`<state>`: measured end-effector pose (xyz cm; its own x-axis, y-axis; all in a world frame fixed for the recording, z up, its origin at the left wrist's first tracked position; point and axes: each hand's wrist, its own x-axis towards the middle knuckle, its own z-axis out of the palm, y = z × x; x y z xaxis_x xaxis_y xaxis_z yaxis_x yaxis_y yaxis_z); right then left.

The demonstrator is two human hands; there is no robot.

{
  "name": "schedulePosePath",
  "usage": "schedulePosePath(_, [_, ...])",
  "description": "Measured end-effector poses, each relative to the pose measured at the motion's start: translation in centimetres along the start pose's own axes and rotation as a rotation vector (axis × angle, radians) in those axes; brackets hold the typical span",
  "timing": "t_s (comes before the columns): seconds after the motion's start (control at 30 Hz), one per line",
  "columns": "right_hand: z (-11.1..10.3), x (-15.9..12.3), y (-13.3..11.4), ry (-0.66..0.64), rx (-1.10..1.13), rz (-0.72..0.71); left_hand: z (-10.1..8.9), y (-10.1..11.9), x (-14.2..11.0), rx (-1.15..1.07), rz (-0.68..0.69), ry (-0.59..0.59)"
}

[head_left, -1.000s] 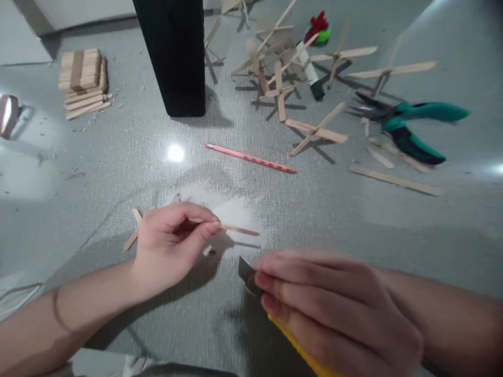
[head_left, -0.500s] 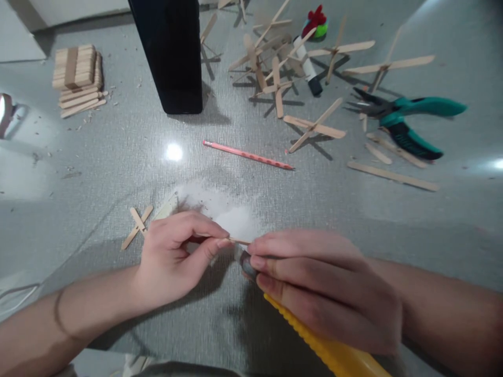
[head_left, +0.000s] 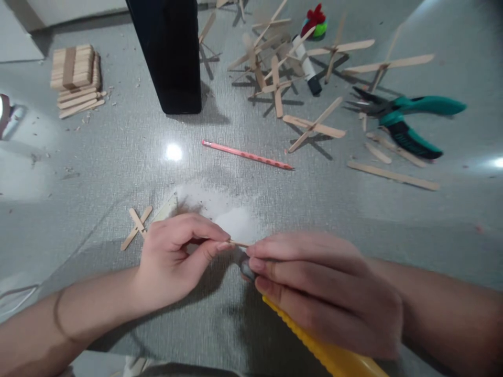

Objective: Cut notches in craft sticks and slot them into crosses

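My left hand [head_left: 181,256] pinches a thin wooden craft stick [head_left: 238,243] between thumb and forefinger. The stick's other end runs to the fingertips of my right hand [head_left: 326,293], which is wrapped round a yellow utility knife [head_left: 314,345]. The knife's grey front end shows just below the stick, and its blade is mostly hidden by my fingers. I cannot tell whether the blade touches the wood. Left of my left hand lie two crossed craft sticks [head_left: 137,228], and a set square [head_left: 167,207] partly shows behind that hand.
A black phone-like slab [head_left: 173,63] stands at the back. A pink pencil [head_left: 247,155] lies mid-table. Several stick crosses [head_left: 314,127], a glue tube [head_left: 307,65] and teal-handled pliers [head_left: 408,118] are at back right. Bundled craft sticks [head_left: 73,68] sit at back left.
My right hand has moved up and left with the utility knife, from apart to meeting the stick's end. My left hand has shifted slightly right and down. Little differs over the last half second.
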<state>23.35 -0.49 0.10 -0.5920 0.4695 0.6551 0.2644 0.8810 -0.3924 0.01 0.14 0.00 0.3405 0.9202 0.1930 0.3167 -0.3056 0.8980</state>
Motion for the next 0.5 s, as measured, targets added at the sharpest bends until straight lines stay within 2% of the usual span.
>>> schedulePosePath(0.33, [0.56, -0.16, 0.00, 0.061, 0.005, -0.007, -0.06, 0.23, 0.17, -0.025, 0.005, -0.002])
schedulePosePath(0.5, [0.74, -0.20, -0.39, 0.084, 0.009, 0.062, -0.08, 0.34, 0.15, -0.042, 0.010, -0.003])
